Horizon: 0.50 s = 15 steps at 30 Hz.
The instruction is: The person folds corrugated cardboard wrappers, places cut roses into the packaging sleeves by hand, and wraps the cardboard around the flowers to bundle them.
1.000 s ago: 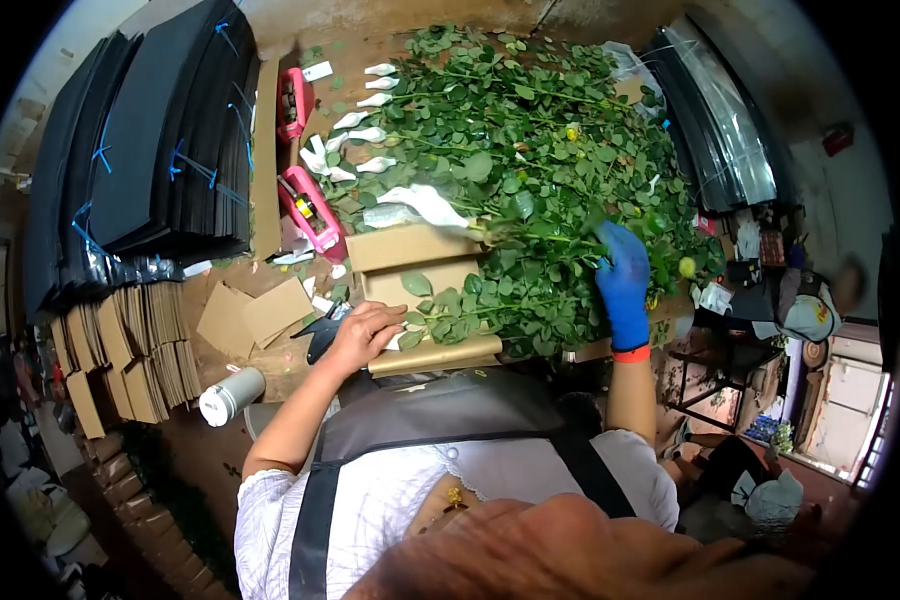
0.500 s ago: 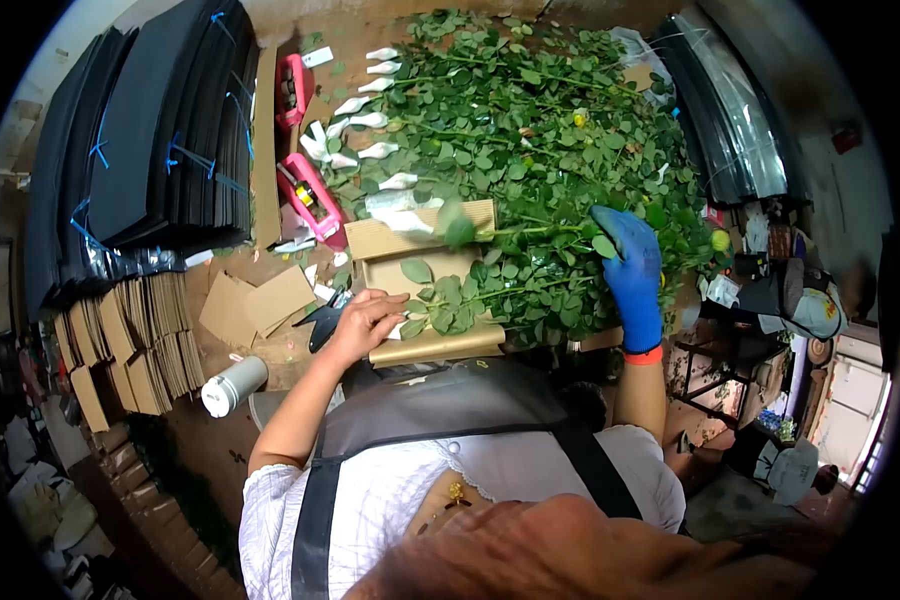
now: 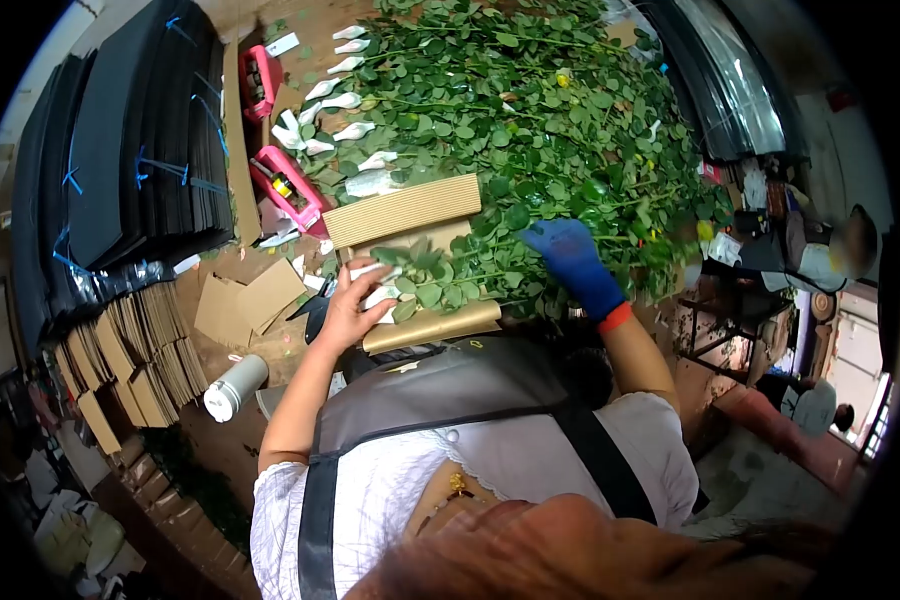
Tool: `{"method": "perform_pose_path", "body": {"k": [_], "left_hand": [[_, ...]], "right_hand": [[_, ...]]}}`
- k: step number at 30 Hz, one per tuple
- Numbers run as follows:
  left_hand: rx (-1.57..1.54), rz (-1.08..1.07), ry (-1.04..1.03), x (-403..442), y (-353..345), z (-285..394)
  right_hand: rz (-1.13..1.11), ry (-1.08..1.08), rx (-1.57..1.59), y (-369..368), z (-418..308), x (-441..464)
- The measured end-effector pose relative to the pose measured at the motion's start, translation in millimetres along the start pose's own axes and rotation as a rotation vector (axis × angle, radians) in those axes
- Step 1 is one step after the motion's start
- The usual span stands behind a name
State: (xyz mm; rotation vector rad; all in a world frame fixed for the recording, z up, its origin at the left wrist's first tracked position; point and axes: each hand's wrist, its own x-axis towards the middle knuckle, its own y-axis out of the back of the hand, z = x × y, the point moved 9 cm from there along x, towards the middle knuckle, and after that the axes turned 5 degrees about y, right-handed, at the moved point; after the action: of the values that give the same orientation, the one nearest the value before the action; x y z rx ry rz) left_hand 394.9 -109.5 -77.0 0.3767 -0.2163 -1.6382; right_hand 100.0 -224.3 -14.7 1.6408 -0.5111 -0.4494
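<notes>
In the head view, our bare left hand (image 3: 348, 305) is at 9 o'clock, thumb and fingers partly spread around white-wrapped heads (image 3: 379, 296), with leafy stems (image 3: 440, 285) reaching from them toward 3 o'clock. Between 2 and 3 o'clock, our gloved right hand (image 3: 574, 268) has its fingers curled close together over foliage; we cannot tell whether they pinch a stem. At 11 o'clock lies a corrugated cardboard flap (image 3: 405, 212), and a gold-coloured strip (image 3: 432, 328) sits at 4 o'clock from our left hand. Farther toward 11 o'clock, more white-wrapped buds (image 3: 341, 101) line the edge of the greenery (image 3: 530, 120). Pink holders (image 3: 292, 192) are at 10 o'clock, a lidded cup (image 3: 238, 386) at 8. Marks on the white tag (image 3: 283, 44), up at 11 o'clock, are too small for us to read.
</notes>
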Motion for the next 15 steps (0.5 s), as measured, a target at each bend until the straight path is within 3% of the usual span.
{"method": "perform_pose_path", "body": {"k": [1, 3, 6, 7, 10, 13, 15], "left_hand": [[0.161, 0.039, -0.099, -1, 3, 8], [0.18, 0.072, -0.099, -3, 1, 10], [0.186, 0.076, -0.082, -6, 0, 15], [0.145, 0.062, -0.057, -5, -2, 10], [0.111, 0.021, -0.025, -3, -4, 10], [0.116, 0.001, -0.023, -1, -3, 15], [0.298, -0.02, -0.105, -1, -2, 24]], "right_hand": [[0.013, 0.033, 0.067, -11, 1, -2], [-0.052, 0.022, 0.213, -23, 10, -6], [0.15, -0.11, 0.495, 12, 48, -1], [0.232, -0.361, 0.64, 28, 64, 0], [0.407, -0.373, 0.183, 44, 70, 21], [0.095, -0.216, -0.124, -30, 72, 44], [-0.139, -0.385, 0.097, -49, 92, 43]]}}
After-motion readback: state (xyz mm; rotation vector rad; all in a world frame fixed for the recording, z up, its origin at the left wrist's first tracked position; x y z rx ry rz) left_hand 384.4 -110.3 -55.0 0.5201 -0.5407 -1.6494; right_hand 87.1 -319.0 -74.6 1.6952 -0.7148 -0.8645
